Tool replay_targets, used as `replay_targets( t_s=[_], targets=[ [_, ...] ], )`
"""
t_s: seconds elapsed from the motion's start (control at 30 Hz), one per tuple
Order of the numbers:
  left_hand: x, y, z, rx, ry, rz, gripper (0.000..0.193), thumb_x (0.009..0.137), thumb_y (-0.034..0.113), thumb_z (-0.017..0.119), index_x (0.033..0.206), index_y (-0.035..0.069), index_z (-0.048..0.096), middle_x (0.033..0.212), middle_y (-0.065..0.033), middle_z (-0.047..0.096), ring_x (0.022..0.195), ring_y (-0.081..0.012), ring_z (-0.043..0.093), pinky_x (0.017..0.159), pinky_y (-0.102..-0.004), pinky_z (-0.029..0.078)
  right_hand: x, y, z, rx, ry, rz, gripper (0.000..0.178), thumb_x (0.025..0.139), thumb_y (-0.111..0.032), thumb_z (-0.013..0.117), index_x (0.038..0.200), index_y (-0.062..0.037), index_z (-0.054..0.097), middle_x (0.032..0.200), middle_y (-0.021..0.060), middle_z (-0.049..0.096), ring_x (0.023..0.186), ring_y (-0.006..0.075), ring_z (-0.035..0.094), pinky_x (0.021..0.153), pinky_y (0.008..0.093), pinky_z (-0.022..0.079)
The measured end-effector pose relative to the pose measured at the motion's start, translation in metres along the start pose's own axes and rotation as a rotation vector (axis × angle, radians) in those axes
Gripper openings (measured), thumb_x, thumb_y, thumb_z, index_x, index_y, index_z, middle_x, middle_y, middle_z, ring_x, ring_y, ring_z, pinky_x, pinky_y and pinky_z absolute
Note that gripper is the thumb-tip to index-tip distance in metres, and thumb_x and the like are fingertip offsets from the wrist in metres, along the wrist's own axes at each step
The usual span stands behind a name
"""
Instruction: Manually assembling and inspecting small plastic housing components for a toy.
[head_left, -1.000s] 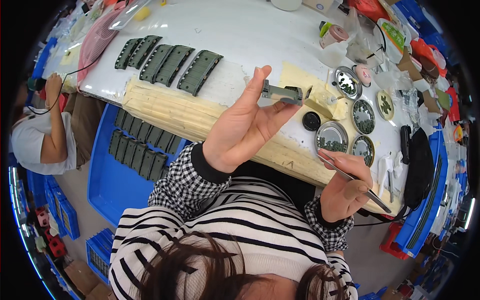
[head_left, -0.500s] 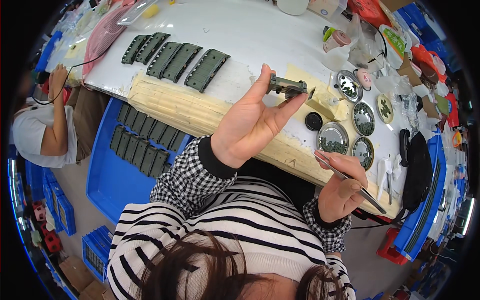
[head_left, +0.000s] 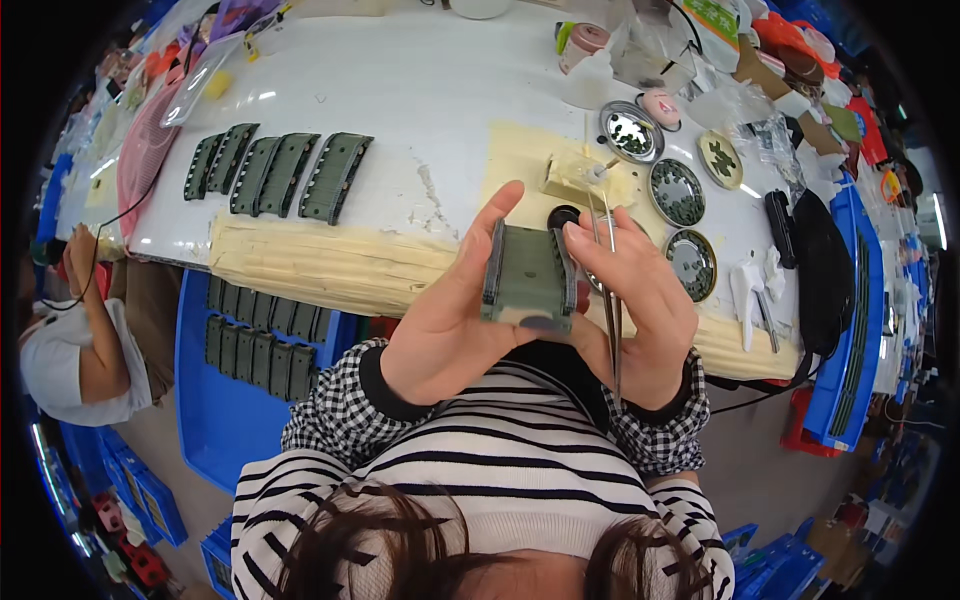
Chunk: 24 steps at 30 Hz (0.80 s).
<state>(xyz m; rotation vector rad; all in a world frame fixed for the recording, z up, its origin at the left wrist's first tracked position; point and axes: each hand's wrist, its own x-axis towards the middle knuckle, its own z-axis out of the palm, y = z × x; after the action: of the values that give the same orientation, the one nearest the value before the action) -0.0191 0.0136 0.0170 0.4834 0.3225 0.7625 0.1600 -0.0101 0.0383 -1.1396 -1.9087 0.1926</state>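
Observation:
A dark green curved plastic panel [head_left: 530,268] is held up in front of my chest, its broad face toward me. My left hand [head_left: 445,320] is closed round its left side and lower edge. On the panel's right, my right hand [head_left: 640,300] keeps a pair of metal tweezers [head_left: 611,310] between thumb and fingers, tips pointing away from me. The right fingertips are close to the panel's right edge; whether they touch it I cannot tell. Several similar green panels [head_left: 335,178] lie in a row on the white table, to the left.
Round metal dishes [head_left: 703,290] of small dark green parts stand at the right, beside a yellowish block [head_left: 578,176]. Cream padding [head_left: 320,262] wraps the table's near edge. A blue bin [head_left: 225,420] with more panels sits lower left. Another person's arm [head_left: 100,310] is at far left.
My left hand has come lower and turned the panel from edge-on to face-on. My right hand has moved up and left to it, with the tweezers now upright. The whole view has shifted.

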Motion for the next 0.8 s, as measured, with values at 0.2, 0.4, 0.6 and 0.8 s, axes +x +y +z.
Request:
replay_targets(
  t_s=[0.2,0.4,0.6,0.8],
  targets=[
    [-0.002,-0.019,-0.006,-0.095,-0.173,-0.027,0.081,0.096,0.057,0.043,0.155,0.021,0.001,0.146,-0.0118,0.037,0.134,-0.0240,0.039,0.111,-0.0425,0.032,-0.005,-0.002,-0.015,0.063,-0.096,-0.070,0.035,0.068,-0.018,0.079,0.100,-0.0092,0.071,0.094,0.0069,0.069,0.097,0.0249,0.068,0.106,0.0526,0.040],
    [-0.002,-0.005,-0.015,0.310,-0.397,-0.003,0.126,0.077,0.037,0.082,0.153,0.007,-0.014,0.144,-0.0170,0.043,0.135,-0.0260,0.039,0.114,-0.0389,0.022,-0.002,-0.001,-0.023,0.322,-0.253,-0.015,0.026,0.075,-0.019,0.079,0.096,-0.0069,0.072,0.082,0.0069,0.071,0.099,0.0275,0.066,0.111,0.0579,0.031],
    [-0.007,0.003,-0.025,0.233,-0.328,-0.075,0.113,0.084,0.041,0.074,0.154,0.004,-0.006,0.119,-0.0103,0.054,0.108,-0.0193,0.055,0.102,-0.0387,0.042,-0.012,0.006,-0.026,0.329,-0.169,0.126,0.041,0.091,-0.022,0.062,0.126,-0.0017,0.060,0.105,0.0129,0.068,0.111,0.0292,0.060,0.109,0.0481,0.035],
    [-0.004,-0.003,-0.030,0.205,-0.201,0.098,0.090,0.096,0.065,0.034,0.149,-0.007,0.019,0.093,-0.0088,0.051,0.082,-0.0167,0.052,0.074,-0.0368,0.055,-0.007,0.050,-0.068,-0.328,0.038,0.263,0.027,0.098,-0.012,0.046,0.116,0.0011,0.061,0.103,0.0169,0.065,0.101,0.0293,0.061,0.089,0.0345,0.045]
  ],
)
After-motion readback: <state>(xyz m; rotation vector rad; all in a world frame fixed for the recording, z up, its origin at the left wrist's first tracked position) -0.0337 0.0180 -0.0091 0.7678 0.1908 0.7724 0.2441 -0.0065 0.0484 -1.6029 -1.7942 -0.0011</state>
